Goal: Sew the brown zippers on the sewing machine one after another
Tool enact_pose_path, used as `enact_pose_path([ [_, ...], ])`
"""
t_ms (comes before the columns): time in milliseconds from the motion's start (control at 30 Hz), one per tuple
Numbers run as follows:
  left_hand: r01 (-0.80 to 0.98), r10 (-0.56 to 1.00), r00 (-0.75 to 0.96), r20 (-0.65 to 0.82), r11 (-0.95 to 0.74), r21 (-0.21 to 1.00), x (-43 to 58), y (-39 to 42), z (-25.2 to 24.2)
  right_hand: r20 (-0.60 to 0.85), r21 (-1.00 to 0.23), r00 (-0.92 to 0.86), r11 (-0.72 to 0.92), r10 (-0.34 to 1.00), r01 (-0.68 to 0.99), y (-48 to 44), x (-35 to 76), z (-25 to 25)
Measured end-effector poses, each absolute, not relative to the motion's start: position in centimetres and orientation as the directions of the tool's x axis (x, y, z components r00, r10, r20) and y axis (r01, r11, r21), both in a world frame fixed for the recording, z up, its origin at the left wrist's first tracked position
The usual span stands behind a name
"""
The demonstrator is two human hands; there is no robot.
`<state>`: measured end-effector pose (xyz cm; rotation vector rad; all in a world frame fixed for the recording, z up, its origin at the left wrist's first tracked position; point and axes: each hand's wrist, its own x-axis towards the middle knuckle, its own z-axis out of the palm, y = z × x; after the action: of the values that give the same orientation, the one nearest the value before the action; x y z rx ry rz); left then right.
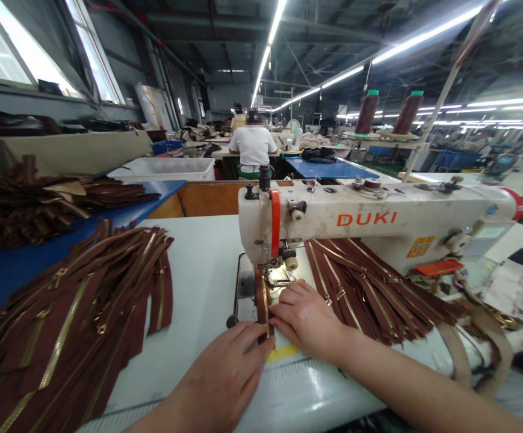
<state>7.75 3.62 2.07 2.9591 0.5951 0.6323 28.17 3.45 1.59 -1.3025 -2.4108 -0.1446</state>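
Note:
A brown zipper with gold teeth (263, 296) lies under the presser foot (280, 277) of a white DUKI sewing machine (369, 220). My left hand (225, 373) rests on the table at the zipper's near end, fingers pressed flat against it. My right hand (304, 316) presses down on the zipper's right side just in front of the foot, fingers together and flat. Neither hand grips it; both hold it down.
A large heap of brown zippers (71, 325) lies at my left. Another pile of zippers (378, 288) sits under the machine's arm. More brown pieces (40, 201) lie on a blue table. A person in white (253, 147) sits far ahead. Thread cones (367, 111) stand behind.

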Motion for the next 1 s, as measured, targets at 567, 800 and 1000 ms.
enact_pose_path([
  [567, 0.35, 0.297, 0.889, 0.349, -0.931, -0.1, 9.1, 6.5, 2.3, 0.31, 0.011, -0.529, 0.553, 0.79, 0.833, 6.1, 28.6, 2.8],
  [800, 0.398, 0.353, 0.876, 0.329, -0.914, -0.079, 9.5, 6.6, 2.3, 0.322, -0.006, -0.529, 0.56, 0.785, 0.828, 5.9, 28.6, 2.3],
  [1000, 0.442, 0.42, 0.838, 0.347, -0.897, 0.02, 9.6, 7.0, 2.2, 0.326, -0.015, -0.532, 0.566, 0.782, 0.824, 5.8, 28.5, 2.1],
])
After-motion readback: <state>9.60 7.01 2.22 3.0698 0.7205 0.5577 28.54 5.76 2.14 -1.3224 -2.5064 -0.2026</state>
